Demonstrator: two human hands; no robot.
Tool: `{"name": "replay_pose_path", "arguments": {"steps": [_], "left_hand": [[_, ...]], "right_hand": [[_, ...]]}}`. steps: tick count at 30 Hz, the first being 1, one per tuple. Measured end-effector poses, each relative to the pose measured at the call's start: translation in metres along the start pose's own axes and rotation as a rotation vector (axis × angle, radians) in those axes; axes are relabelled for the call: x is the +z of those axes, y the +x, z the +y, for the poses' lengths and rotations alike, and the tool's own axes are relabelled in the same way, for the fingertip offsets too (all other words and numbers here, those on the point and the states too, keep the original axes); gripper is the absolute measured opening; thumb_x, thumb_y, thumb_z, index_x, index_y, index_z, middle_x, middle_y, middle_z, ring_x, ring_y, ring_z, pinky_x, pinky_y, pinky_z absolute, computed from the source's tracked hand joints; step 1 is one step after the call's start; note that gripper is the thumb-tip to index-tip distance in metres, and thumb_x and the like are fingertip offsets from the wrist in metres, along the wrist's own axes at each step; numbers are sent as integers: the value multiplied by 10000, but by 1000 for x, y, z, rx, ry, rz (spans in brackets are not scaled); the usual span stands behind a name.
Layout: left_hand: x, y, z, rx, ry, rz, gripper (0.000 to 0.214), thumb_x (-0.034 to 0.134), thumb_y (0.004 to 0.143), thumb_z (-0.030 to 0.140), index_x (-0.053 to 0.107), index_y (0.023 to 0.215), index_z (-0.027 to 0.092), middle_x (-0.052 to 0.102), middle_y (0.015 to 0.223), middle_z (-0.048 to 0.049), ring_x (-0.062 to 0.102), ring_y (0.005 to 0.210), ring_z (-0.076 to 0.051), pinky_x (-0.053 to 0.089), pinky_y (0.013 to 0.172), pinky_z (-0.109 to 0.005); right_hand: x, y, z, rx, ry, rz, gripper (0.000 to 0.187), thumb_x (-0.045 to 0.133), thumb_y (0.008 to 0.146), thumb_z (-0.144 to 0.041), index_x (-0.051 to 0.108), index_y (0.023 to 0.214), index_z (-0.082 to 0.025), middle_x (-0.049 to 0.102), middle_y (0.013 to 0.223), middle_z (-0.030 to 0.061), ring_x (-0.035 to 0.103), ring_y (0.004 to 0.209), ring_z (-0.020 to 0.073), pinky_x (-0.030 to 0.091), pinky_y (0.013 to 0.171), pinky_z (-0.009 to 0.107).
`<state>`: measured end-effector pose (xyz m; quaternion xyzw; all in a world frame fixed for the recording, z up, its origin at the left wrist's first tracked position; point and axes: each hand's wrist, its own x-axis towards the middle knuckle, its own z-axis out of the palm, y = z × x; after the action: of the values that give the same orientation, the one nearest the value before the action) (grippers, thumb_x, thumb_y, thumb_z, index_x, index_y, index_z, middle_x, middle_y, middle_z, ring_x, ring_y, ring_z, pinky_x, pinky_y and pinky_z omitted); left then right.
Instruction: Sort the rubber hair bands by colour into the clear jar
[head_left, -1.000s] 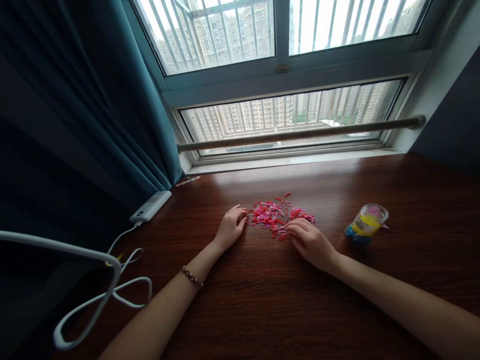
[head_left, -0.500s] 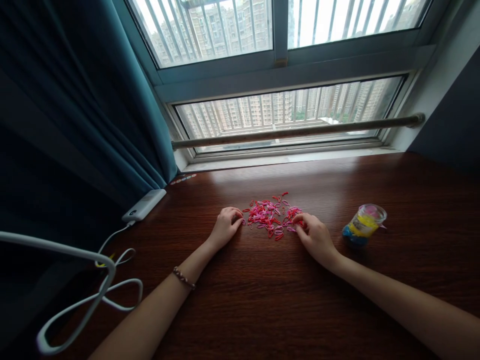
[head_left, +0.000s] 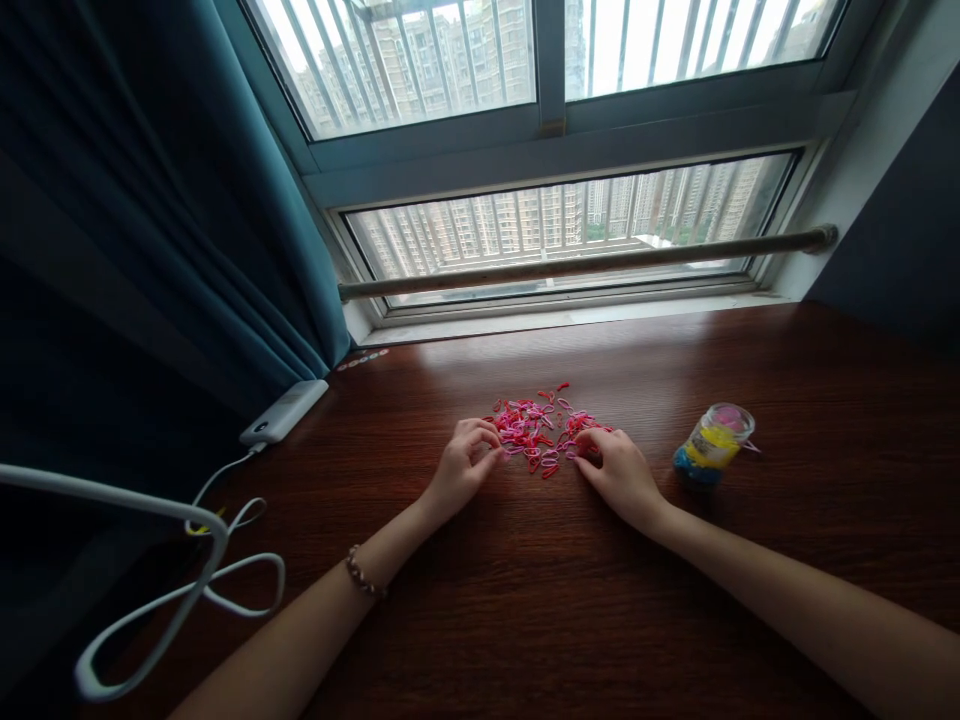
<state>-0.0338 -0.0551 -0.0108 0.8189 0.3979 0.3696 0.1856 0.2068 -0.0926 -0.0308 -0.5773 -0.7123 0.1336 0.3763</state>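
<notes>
On a brown wooden table point(head_left: 480, 610), mid-frame, small pink-and-red loops point(head_left: 528, 425) spread sideways between separate left hand point(head_left: 461, 468) and right hand point(head_left: 622, 478); grip unclear.

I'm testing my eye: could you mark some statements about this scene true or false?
1. The bare left hand and bare right hand are at the pile of small pink and red loops. True.
2. A clear jar with yellow and blue contents stands left of both hands. False: the jar is right of both.
3. A brown beaded bracelet circles the left arm. True.
4. A blue fabric curtain hangs at picture right. False: the curtain hangs at left.
</notes>
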Motion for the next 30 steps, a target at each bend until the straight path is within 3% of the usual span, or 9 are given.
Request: {"name": "replay_pose_path", "arguments": {"steps": [3, 6, 8, 14, 17, 22, 24, 28, 30], "left_hand": [[9, -12, 41, 175, -120, -241, 96, 565, 774, 233, 561, 698, 175, 584, 842, -62, 483, 945, -199, 386, 897, -377], [12, -19, 58, 337, -174, -408, 51, 578, 761, 203, 585, 715, 181, 601, 813, -62, 486, 949, -204, 394, 898, -382], [11, -17, 52, 347, -164, -391, 61, 555, 778, 194, 592, 732, 182, 608, 804, -60, 497, 937, -198, 404, 887, -378], [3, -4, 3, 194, 113, -84, 142, 479, 827, 216, 605, 771, 185, 609, 836, -60, 515, 888, -186, 412, 859, -377], [0, -1, -9, 187, 242, -87, 150, 481, 823, 240, 626, 815, 202, 623, 859, -55, 515, 906, -197, 403, 867, -393], [0, -2, -4, 249, 277, -192, 172, 477, 823, 240, 635, 886, 217, 638, 932, -49, 511, 980, -204, 386, 903, -396], [0, -3, -1, 269, 293, -216, 193, 474, 824, 234, 630, 938, 229, 631, 978, -48, 499, 1015, -209, 373, 919, -406], [2, -4, -1, 268, 340, -211, 257, 473, 821, 226, 595, 1045, 247, 597, 1065, -61, 473, 1055, -224, 369, 924, -428], [3, -4, -3, 271, 356, -208, 277, 470, 820, 218, 582, 1071, 246, 583, 1097, -65, 456, 1078, -231, 366, 930, -436]], "right_hand": [[0, -1, 0, -25, 3, -10, 76, 542, 749, -167, 593, 789, -205, 616, 739, 26, 498, 766, 191, 411, 689, 323], [0, -1, 1, -42, 11, 1, 70, 532, 764, -169, 592, 780, -202, 617, 733, 29, 498, 764, 193, 414, 685, 325], [0, 0, 1, -47, 25, 28, 66, 528, 774, -191, 591, 791, -201, 617, 745, 33, 507, 769, 196, 416, 690, 331], [-3, -1, -9, -113, 216, 60, 95, 494, 814, -233, 579, 806, -190, 611, 757, 36, 543, 679, 156, 434, 632, 281], [-7, -9, -21, -277, 294, -19, 116, 471, 835, -245, 571, 820, -189, 608, 752, 39, 551, 688, 145, 439, 639, 262], [-10, -22, -34, -501, 267, -284, 113, 482, 831, -254, 564, 869, -186, 592, 736, 28, 538, 654, 122, 432, 601, 228], [-9, -21, -33, -467, 239, -223, 116, 472, 833, -225, 566, 889, -186, 597, 788, 42, 546, 715, 136, 442, 653, 248], [-2, -10, -21, -274, 166, 19, 166, 433, 833, -159, 588, 879, -195, 609, 853, 57, 541, 837, 180, 445, 766, 329], [1, -6, -15, -235, 138, 32, 199, 427, 821, -132, 607, 871, -202, 622, 872, 56, 533, 868, 192, 442, 800, 367]]}}
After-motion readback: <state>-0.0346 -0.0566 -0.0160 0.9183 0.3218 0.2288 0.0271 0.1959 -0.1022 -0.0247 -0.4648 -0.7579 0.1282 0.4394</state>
